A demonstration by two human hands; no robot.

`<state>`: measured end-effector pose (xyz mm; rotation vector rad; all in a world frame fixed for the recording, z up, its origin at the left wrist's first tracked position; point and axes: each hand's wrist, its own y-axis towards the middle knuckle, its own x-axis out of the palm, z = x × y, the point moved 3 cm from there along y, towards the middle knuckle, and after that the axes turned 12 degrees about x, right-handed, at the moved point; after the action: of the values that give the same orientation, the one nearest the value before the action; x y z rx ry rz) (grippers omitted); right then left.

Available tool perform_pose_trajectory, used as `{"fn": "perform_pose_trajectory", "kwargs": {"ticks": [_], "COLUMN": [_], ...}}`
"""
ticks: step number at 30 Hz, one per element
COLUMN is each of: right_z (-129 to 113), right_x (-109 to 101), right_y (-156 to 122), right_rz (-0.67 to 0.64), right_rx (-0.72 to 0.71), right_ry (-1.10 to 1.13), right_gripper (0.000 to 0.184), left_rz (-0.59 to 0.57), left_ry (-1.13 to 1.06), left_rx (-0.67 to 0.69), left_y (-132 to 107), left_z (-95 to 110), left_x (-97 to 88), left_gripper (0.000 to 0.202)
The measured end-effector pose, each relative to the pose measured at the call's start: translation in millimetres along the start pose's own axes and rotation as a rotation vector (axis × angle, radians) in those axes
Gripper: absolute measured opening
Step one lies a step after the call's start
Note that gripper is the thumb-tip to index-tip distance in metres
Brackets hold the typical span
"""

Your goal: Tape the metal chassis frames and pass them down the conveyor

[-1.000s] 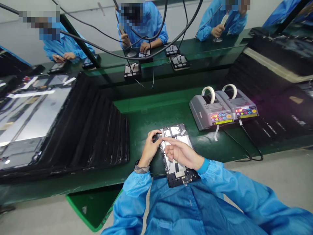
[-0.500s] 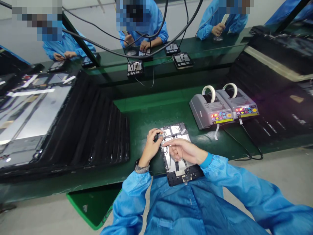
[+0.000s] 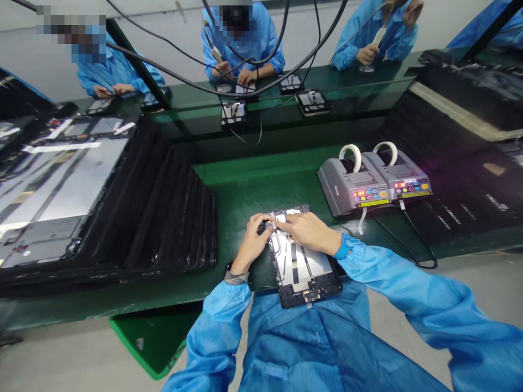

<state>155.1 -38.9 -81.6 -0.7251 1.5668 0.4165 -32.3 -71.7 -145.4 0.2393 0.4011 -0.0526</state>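
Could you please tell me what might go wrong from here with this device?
The device seems to jut past the near edge of the table, so a push might tip it. Fingertips of the right hand, seemingly on its exposed insides, could press too hard. The right sleeve is near a hanging tape strip, which might stick to it.

Impossible to see the parts beneath the right hand (image 3: 308, 228), on the far half of the opened device (image 3: 302, 269) at the near edge of the tabletop (image 3: 241, 190). Also impossible to tell any small piece between the fingertips of the left hand (image 3: 254, 245). Cannot see fully the black trays (image 3: 180, 218), cut at left, nor the green bin (image 3: 133, 350), partly covered by the tabletop. Cannot read the yellow labels (image 3: 372, 203), too small.
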Motion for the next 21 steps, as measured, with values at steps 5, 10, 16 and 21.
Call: {"fn": "perform_pose_trajectory", "kwargs": {"ticks": [5, 10, 16, 21], "right_z": [-3.2, -6.6, -5.3, -4.5], "right_x": [0.8, -0.1, 1.9, 0.5], "right_y": [-3.8, -1.2, -5.1, -6.9], "right_rz": [0.032, 0.032, -0.020, -0.033], "right_rx": [-0.065, -0.083, -0.034, -0.008], "right_ry": [-0.057, -0.073, -0.019, 0.055], "right_gripper": [0.044, 0.042, 0.051, 0.052], "left_rz": [-0.001, -0.014, -0.028, -0.046], "left_ry": [-0.005, -0.007, 0.006, 0.035], "left_rx": [0.003, 0.001, 0.006, -0.010], "left_y": [0.7, 1.9, 3.6, 5.7], "left_z": [2.2, 3.6, 1.0, 3.7], "left_x": [-1.0, -1.8, -3.5, -5.4], "left_gripper": [0.023, 0.022, 0.020, 0.019]}}
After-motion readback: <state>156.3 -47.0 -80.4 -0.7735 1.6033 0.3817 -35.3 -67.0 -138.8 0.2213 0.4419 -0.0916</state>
